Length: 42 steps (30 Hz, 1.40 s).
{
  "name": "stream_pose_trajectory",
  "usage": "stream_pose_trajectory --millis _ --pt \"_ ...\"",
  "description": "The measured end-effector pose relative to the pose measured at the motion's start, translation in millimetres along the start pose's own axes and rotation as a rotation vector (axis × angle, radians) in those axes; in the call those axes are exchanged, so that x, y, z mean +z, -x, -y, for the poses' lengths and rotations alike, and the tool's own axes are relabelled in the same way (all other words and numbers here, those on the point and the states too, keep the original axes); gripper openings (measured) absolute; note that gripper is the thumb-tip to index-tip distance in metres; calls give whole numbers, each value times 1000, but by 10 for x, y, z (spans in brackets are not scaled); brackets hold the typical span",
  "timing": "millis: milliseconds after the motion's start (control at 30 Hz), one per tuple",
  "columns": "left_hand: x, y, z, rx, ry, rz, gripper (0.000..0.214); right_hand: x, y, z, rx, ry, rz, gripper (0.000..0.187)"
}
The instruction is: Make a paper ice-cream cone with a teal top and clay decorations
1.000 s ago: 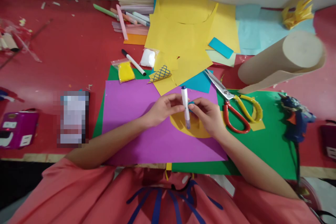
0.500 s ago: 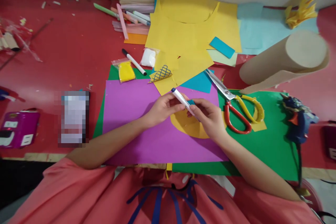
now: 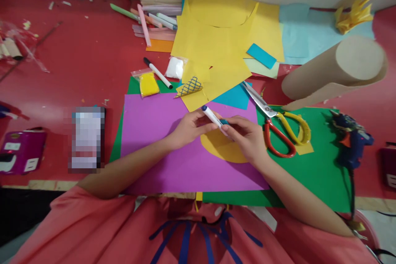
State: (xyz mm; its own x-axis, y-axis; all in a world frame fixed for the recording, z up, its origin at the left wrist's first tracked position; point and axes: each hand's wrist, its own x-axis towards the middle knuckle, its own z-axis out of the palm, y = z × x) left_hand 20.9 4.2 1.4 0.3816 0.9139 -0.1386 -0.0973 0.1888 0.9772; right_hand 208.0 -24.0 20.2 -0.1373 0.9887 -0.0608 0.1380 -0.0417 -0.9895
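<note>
Left hand point(image 3: 190, 130): thumb and fingers grasping white marker point(image 3: 212, 117), blue end toward 11 o'clock
Right hand point(image 3: 249, 140): fingertips pinching small teal piece point(image 3: 225, 122), set against marker's lower portion
Marker position: above purple sheet point(image 3: 161, 169), between hands; orange disc point(image 3: 224, 148) at 5 o'clock from marker
Scissors point(image 3: 268, 109): 3 o'clock, just beyond right hand
Glue gun point(image 3: 354, 146): 3 o'clock, well apart
Paper roll point(image 3: 318, 72): 2 o'clock

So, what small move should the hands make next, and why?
Probably curl the small teal piece around the marker: the left hand grips the marker, and the right hand holds the teal piece right beside it.
</note>
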Motion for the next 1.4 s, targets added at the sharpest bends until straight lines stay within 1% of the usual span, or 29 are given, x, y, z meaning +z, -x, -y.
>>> stream_pose_trajectory --millis 100,167,233,300,367,500,633,800,900,933,1033,1100,1133,1233,1400 --pt "-3 4 -6 0 15 20 34 16 -2 -21 130 -162 2 24" --pt "-5 4 -7 1 15 26 33 20 -4 -37 164 -203 2 28" --pt "-6 2 -6 -3 0 23 33 19 -3 -42 160 -178 -12 27" --pt "-7 1 -6 -9 -27 21 35 17 1 -35 114 -118 -39 23" --pt "-7 4 -8 -7 -53 21 37 15 9 -19 33 -50 -62 15" --pt "1 17 -19 0 -99 0 34 15 30 8 -109 84 -46 5" --pt "13 30 -13 -15 -141 -28 34 25 55 -4 -200 216 -34 7" --pt "31 55 1 11 -232 -36 29 57 86 -36 -317 348 -40 10" --pt "47 73 3 -5 -261 -44 26 81 98 -43 -400 399 -54 5" --pt "53 77 4 -8 -259 -53 26 88 99 -46 -424 422 -61 2" --pt "74 82 7 13 -220 -87 26 101 93 -68 -480 504 -68 5" --pt "89 78 2 14 -165 -89 27 100 85 -89 -505 544 -66 2" --pt "97 73 -3 5 -132 -85 28 98 81 -98 -517 559 -65 4" --pt "116 58 -24 -38 -48 -79 33 85 68 -108 -545 574 -62 10" --pt "125 34 -64 -40 -7 -78 38 64 50 -82 -591 559 -66 11"
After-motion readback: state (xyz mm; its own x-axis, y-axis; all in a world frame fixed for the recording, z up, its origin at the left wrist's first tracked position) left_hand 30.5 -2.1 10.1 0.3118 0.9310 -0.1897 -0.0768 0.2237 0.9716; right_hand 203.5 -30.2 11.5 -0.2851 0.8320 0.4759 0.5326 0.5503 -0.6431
